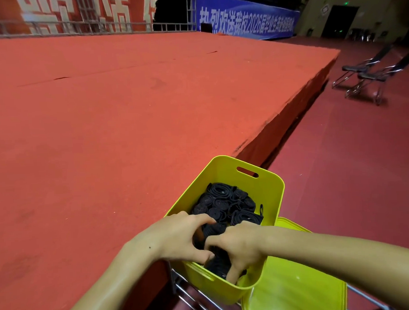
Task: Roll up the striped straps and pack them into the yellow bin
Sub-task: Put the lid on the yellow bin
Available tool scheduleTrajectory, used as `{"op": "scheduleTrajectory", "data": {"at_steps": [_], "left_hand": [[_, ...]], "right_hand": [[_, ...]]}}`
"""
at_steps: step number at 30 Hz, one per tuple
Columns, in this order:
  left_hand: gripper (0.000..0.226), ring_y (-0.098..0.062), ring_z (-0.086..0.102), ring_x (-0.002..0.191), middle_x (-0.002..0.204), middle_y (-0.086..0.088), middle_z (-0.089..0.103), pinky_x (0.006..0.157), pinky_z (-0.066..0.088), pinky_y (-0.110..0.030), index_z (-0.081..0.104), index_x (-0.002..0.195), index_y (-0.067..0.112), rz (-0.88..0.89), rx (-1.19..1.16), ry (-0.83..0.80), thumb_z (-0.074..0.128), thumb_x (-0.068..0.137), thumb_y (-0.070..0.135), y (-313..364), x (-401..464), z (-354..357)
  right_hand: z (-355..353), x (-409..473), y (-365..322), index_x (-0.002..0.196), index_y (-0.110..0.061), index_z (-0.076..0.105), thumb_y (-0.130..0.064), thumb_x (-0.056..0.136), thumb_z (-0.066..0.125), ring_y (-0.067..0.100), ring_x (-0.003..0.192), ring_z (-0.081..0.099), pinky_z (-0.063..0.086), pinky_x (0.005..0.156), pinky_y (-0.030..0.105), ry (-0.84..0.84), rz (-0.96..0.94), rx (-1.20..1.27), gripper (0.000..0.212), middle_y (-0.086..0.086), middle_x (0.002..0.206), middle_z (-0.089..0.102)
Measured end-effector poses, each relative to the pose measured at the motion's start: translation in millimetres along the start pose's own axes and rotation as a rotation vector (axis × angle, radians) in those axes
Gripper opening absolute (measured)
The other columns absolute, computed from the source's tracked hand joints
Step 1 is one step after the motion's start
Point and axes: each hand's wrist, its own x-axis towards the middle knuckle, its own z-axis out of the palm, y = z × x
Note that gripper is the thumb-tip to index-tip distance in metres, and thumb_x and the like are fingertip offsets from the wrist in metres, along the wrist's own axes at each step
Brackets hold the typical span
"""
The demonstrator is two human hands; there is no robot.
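Both hands down in the yellow bin (258, 187), left hand (181, 236) and right hand (239, 248) curled round dark rolled straps (223, 200), tight black coils packing it.

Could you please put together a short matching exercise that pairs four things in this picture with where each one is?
Things:
1. rolled dark fabric straps
2. yellow plastic bin
3. flat yellow plastic lid
4. black metal-framed folding chairs

Places:
A. on the red floor at upper right
B. beneath the bin, on the right side
C. packed inside the bin
D. beside the corner of the red stage, with the left hand and right hand reaching into it

Pairs: 1-C, 2-D, 3-B, 4-A
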Motion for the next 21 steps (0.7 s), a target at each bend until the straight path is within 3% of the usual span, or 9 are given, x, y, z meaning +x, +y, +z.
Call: {"op": "scheduleTrajectory", "data": {"at_steps": [4,8,12,17,21], "left_hand": [[0.092,-0.008,0.073,0.089,0.097,0.011,0.08,0.082,0.061,-0.042,0.023,0.159,0.054,0.019,-0.02,0.121,0.057,0.078,0.08,-0.2,-10.7,6.5],[0.091,0.014,0.06,0.069,0.103,0.027,0.076,0.071,0.05,-0.016,0.019,0.163,0.055,0.011,-0.052,0.29,0.055,0.084,0.083,10.3,-37.3,6.7],[0.087,0.016,0.06,0.073,0.101,0.036,0.073,0.073,0.05,-0.015,0.024,0.162,0.054,0.02,-0.102,0.479,0.047,0.086,0.09,36.5,-63.8,18.6],[0.07,0.008,0.068,0.084,0.094,0.036,0.071,0.072,0.058,-0.025,0.049,0.151,0.048,0.051,-0.145,0.739,0.058,0.089,0.08,80.6,-81.2,32.2],[0.065,0.009,0.066,0.071,0.088,0.034,0.07,0.062,0.057,-0.02,0.054,0.145,0.047,0.029,-0.194,0.797,0.066,0.085,0.068,115.1,-95.8,43.8]], "right_hand": [[-2.6,-15.5,9.0,0.141,-0.04,0.038,-0.075,0.081,0.077,0.019,0.099,0.068,0.048,0.088,0.042,0.101,0.052,0.197,0.08,-0.005,0.104,0.081],[-5.5,-37.7,9.8,0.145,-0.043,0.038,-0.076,0.087,0.069,0.003,0.081,0.061,0.044,0.077,0.033,0.259,0.013,0.268,0.074,-0.015,0.099,0.08],[-5.5,-66.2,17.8,0.147,-0.048,0.038,-0.072,0.093,0.066,-0.002,0.089,0.072,0.057,0.083,0.035,0.43,-0.013,0.372,0.065,-0.022,0.102,0.078],[2.2,-112.2,39.8,0.144,-0.041,0.049,-0.056,0.096,0.074,0.004,0.089,0.075,0.06,0.082,0.032,0.69,-0.017,0.597,0.056,-0.015,0.101,0.079],[17.7,-148.2,61.3,0.139,-0.04,0.055,-0.055,0.095,0.073,0.013,0.084,0.076,0.059,0.077,0.029,0.86,0.034,0.695,0.049,-0.009,0.098,0.079]]}}
